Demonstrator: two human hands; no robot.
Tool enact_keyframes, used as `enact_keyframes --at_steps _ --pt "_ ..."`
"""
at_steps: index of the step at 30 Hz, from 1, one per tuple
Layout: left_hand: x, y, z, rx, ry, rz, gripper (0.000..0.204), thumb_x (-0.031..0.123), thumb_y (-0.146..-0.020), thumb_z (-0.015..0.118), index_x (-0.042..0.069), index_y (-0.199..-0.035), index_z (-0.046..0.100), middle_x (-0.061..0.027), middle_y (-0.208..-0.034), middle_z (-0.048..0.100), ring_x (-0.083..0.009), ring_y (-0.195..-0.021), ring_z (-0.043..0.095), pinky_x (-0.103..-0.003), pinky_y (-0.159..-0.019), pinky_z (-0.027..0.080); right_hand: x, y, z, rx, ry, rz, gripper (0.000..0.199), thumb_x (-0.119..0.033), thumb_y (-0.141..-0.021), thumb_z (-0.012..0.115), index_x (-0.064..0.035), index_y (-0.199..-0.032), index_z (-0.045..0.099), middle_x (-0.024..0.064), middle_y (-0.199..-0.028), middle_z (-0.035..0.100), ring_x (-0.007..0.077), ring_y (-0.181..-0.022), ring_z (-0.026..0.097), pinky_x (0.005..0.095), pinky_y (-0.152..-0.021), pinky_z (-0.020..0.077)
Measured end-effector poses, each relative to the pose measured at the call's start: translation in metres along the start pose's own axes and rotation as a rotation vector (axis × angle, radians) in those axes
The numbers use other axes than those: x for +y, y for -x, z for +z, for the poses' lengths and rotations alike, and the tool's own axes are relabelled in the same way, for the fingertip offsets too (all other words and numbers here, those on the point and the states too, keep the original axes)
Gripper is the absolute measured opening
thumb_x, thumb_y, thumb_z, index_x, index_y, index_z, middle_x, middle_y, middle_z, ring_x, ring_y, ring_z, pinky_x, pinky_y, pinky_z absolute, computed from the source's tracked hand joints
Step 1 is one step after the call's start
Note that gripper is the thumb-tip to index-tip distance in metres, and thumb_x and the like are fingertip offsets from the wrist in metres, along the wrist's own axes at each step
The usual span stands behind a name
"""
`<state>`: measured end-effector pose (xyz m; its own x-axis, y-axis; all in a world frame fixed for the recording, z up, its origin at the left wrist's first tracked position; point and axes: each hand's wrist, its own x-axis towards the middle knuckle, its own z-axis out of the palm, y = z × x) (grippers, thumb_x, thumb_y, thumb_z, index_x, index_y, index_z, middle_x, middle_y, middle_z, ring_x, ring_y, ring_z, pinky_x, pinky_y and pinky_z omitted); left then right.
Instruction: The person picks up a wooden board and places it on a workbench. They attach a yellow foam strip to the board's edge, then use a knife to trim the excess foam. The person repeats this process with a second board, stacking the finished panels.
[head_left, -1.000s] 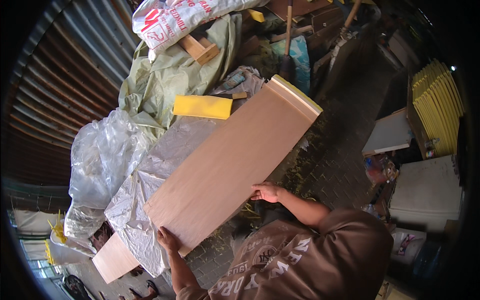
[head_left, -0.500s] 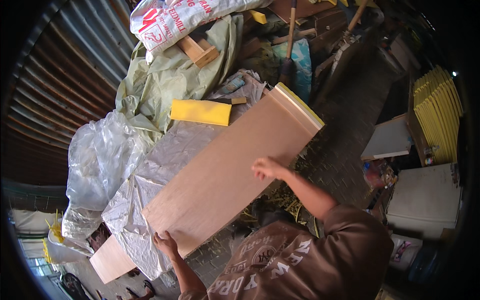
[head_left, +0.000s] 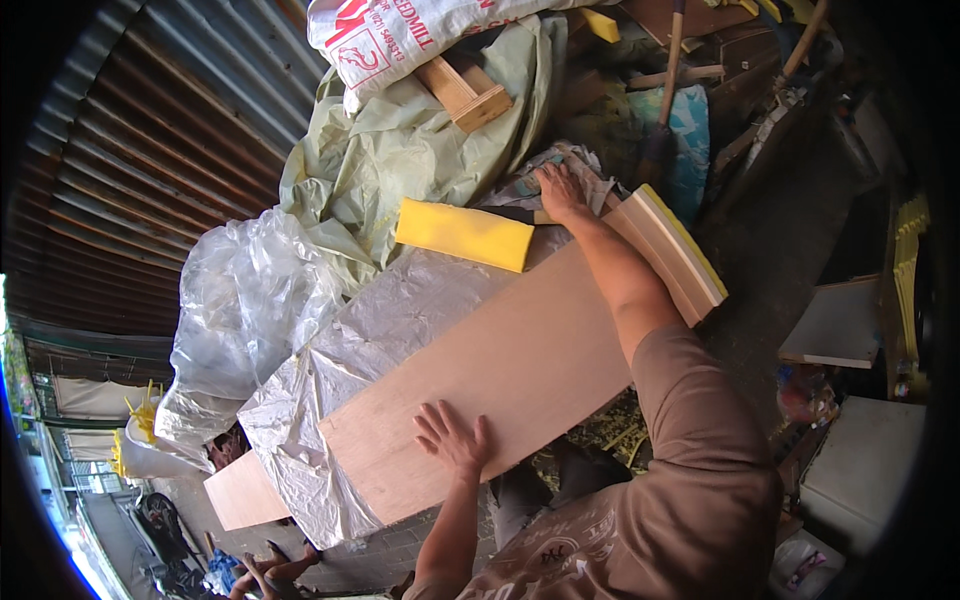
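A long light-brown wooden board [head_left: 480, 370] lies slantwise before me, with a ridged far end edged in cream and yellow. My left hand [head_left: 452, 437] rests flat on its near part, fingers spread. Beyond the board's far left edge, my right hand [head_left: 563, 192] reaches onto a crumpled printed rag [head_left: 515, 190]. Its fingers look stretched out over the rag; whatever lies under them is hidden. Close by sits a yellow rectangular block [head_left: 465, 235], with a dark strip ending in a short wooden piece partly behind it. Silvery plastic sheeting [head_left: 400, 305] spreads beneath the board.
Clear plastic [head_left: 245, 300] and a pale green tarp [head_left: 390, 160] lie heaped on the left, below a corrugated metal wall [head_left: 180, 170]. A white printed sack [head_left: 400, 45] and a small wooden frame [head_left: 465, 95] top the heap. Wooden poles [head_left: 672, 70] stand at the back.
My right hand has gone from above the board to the rag beyond it. The left hand has moved from the board's near end onto its face. The view has shifted.
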<state>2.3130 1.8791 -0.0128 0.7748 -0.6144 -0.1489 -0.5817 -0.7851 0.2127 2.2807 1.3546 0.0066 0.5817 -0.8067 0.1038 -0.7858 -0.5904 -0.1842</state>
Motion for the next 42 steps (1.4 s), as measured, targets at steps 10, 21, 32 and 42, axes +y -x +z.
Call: enact_keyframes --at_steps 10,21,32,42 --pt "0.003 -0.002 -0.001 -0.008 0.005 -0.043 0.094 0.065 -0.087 0.053 0.005 -0.154 0.028 -0.0224 -0.164 0.015 -0.0468 -0.151 0.002 -0.067 -0.116 0.0 -0.024 0.003 -0.021 -0.599 -0.019 -0.016 0.042 -0.027 -0.089 0.059 -0.0129 -0.129 0.061 0.0139 -0.138 0.058 0.0322 -0.13 0.052 0.0493 -0.106 0.0431" --pt "-0.005 -0.004 -0.006 -0.079 -0.016 -0.043 0.096 0.063 -0.086 0.055 0.003 -0.155 0.025 -0.023 -0.164 0.013 -0.0487 -0.151 0.0 -0.068 -0.116 0.001 -0.038 0.004 -0.01 -0.267 -0.148 -0.108 0.046 -0.021 -0.074 0.074 -0.0067 -0.116 0.063 0.0154 -0.124 0.06 0.0351 -0.12 0.053 0.0446 -0.101 0.0465" --pt "-0.001 -0.003 0.01 0.018 -0.002 0.028 0.098 0.067 -0.089 0.05 0.004 -0.157 0.019 -0.0226 -0.164 0.012 -0.0493 -0.15 0.002 -0.07 -0.114 0.003 0.028 0.101 -0.069 -0.122 -0.109 0.19 0.042 -0.025 -0.089 0.068 -0.003 -0.124 0.057 0.0198 -0.11 0.067 0.0389 -0.103 0.064 0.0487 -0.091 0.0503" --pt "0.13 -0.023 0.001 -0.235 0.167 0.458 0.091 0.052 -0.088 0.065 0.018 -0.159 0.021 -0.0139 -0.167 0.008 -0.0406 -0.153 -0.003 -0.062 -0.119 -0.003 0.203 0.284 -0.123 0.055 -0.304 0.663 0.049 -0.027 -0.097 0.059 -0.0175 -0.144 0.049 0.0203 -0.118 0.067 0.0381 -0.112 0.063 0.0435 -0.097 0.0487"
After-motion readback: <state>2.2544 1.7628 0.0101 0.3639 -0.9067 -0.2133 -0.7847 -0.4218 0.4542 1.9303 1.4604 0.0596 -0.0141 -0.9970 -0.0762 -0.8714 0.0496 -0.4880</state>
